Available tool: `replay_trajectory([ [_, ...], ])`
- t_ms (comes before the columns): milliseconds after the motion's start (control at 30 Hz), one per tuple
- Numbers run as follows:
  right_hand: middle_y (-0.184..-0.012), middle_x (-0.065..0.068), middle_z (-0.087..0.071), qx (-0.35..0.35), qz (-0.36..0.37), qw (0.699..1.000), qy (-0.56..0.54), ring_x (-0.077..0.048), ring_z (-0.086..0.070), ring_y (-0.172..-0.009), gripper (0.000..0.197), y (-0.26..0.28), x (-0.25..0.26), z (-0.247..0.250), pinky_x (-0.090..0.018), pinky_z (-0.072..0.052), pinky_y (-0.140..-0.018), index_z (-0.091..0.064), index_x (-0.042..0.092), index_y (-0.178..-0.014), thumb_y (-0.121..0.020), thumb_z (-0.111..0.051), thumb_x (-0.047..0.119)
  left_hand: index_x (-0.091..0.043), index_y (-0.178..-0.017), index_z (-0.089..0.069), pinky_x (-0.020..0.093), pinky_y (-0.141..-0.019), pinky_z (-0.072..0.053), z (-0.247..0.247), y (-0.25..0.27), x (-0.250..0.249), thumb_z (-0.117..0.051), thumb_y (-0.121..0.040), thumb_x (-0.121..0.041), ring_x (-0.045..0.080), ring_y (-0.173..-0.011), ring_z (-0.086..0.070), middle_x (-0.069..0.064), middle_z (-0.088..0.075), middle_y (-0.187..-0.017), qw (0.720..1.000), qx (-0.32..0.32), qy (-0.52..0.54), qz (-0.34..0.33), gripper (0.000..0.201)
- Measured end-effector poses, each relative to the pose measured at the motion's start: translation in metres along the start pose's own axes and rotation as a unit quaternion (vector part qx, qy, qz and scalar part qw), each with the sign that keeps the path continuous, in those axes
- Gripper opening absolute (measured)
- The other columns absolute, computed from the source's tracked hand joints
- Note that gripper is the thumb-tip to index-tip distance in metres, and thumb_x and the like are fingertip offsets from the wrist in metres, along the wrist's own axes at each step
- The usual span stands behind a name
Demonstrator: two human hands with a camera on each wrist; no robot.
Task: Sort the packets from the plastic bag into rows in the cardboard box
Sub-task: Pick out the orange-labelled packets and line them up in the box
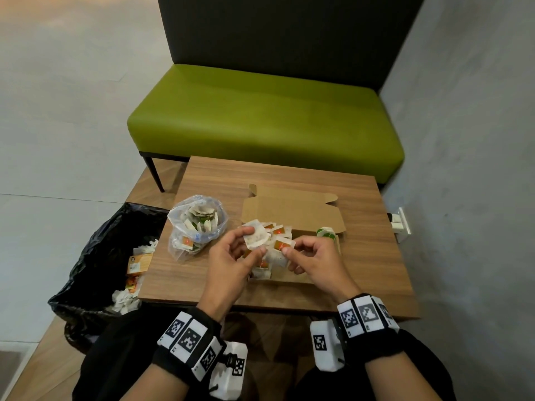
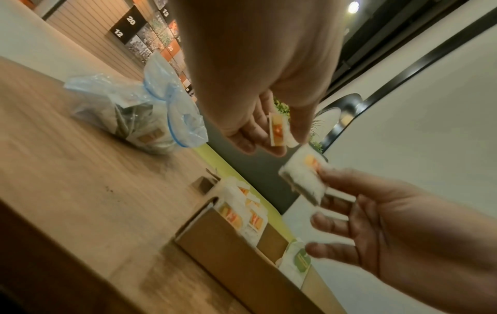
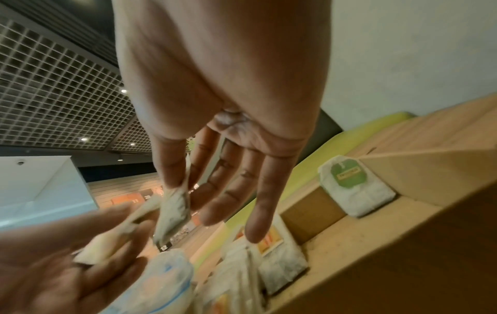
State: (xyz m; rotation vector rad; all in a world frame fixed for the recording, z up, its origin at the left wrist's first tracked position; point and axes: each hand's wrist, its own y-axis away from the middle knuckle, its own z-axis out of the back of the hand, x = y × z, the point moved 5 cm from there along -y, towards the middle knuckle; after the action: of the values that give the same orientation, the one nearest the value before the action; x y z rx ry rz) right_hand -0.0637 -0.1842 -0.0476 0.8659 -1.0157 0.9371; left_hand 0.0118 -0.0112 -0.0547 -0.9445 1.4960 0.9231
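Note:
An open cardboard box (image 1: 292, 211) lies on the wooden table (image 1: 289, 172), its lid folded back. Orange-labelled packets (image 3: 274, 250) stand in a row at its left end and green-labelled packets (image 1: 325, 232) at its right end. The clear plastic bag (image 1: 197, 224), with more packets inside, sits left of the box. Both hands hover over the box's left half. My left hand (image 1: 250, 244) pinches a white packet (image 1: 256, 236), whose orange label (image 2: 278, 131) shows in the left wrist view. My right hand (image 1: 289, 250) pinches another orange-labelled packet (image 1: 280, 245) right beside it.
A bin lined with a black bag (image 1: 95, 256), holding wrappers and a carton, stands at the table's left edge. Behind the table is a green bench (image 1: 260, 120), and a grey wall (image 1: 463, 140) runs along the right.

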Motion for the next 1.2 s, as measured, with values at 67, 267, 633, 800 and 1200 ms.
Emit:
replay_trajectory([
  [67, -0.071, -0.004, -0.072, -0.026, -0.02, 0.999, 0.039, -0.014, -0.068, -0.063, 0.007, -0.007, -0.006, 0.011, -0.029, -0.055, -0.059, -0.073, 0.016, -0.084, -0.09, -0.072, 0.019, -0.02, -0.109, -0.066, 0.03, -0.082, -0.059, 0.011, -0.004, 0.002, -0.073, -0.084, -0.002, 0.023, -0.097, -0.07, 0.006, -0.073, -0.104, 1.0, -0.026, -0.006, -0.007, 0.032],
  [267, -0.075, 0.001, -0.07, 0.023, -0.094, 0.982, 0.16, -0.013, -0.066, -0.064, 0.01, -0.032, -0.03, 0.005, -0.034, -0.057, -0.065, -0.072, 0.022, -0.085, -0.092, -0.069, 0.029, -0.026, -0.105, -0.067, 0.038, -0.078, -0.058, 0.024, -0.005, 0.009, -0.066, -0.09, -0.001, 0.042, -0.092, -0.067, 0.013, -0.072, -0.099, 0.999, -0.032, -0.032, -0.011, 0.029],
  [633, -0.069, 0.004, -0.07, -0.079, -0.104, 0.959, 0.251, -0.014, -0.068, -0.069, 0.013, -0.055, -0.059, -0.003, -0.041, -0.06, -0.075, -0.07, 0.023, -0.078, -0.087, -0.074, 0.032, -0.02, -0.105, -0.068, 0.022, -0.072, -0.057, 0.02, 0.003, 0.003, -0.068, -0.088, -0.001, 0.021, -0.08, -0.064, 0.004, -0.073, -0.099, 0.999, -0.003, -0.041, -0.009, 0.025],
  [800, -0.075, 0.004, -0.072, -0.129, -0.113, 0.963, 0.207, -0.013, -0.071, -0.07, 0.012, -0.048, -0.056, 0.009, -0.041, -0.062, -0.073, -0.071, 0.02, -0.091, -0.086, -0.075, 0.03, -0.016, -0.111, -0.07, 0.018, -0.072, -0.054, 0.016, 0.006, 0.0, -0.061, -0.094, -0.008, 0.009, -0.087, -0.069, 0.0, -0.075, -0.102, 1.0, 0.008, -0.017, -0.001, 0.02],
  [1200, -0.086, -0.004, -0.074, 0.067, -0.07, 0.992, -0.08, -0.016, -0.07, -0.072, 0.015, 0.008, 0.005, -0.034, -0.03, -0.057, -0.062, -0.069, 0.011, -0.105, -0.091, -0.071, 0.016, -0.015, -0.122, -0.065, 0.014, -0.089, -0.05, 0.003, 0.008, -0.003, -0.048, -0.092, 0.018, -0.003, -0.109, -0.064, -0.013, -0.067, -0.118, 0.993, 0.049, -0.085, -0.058, 0.048],
])
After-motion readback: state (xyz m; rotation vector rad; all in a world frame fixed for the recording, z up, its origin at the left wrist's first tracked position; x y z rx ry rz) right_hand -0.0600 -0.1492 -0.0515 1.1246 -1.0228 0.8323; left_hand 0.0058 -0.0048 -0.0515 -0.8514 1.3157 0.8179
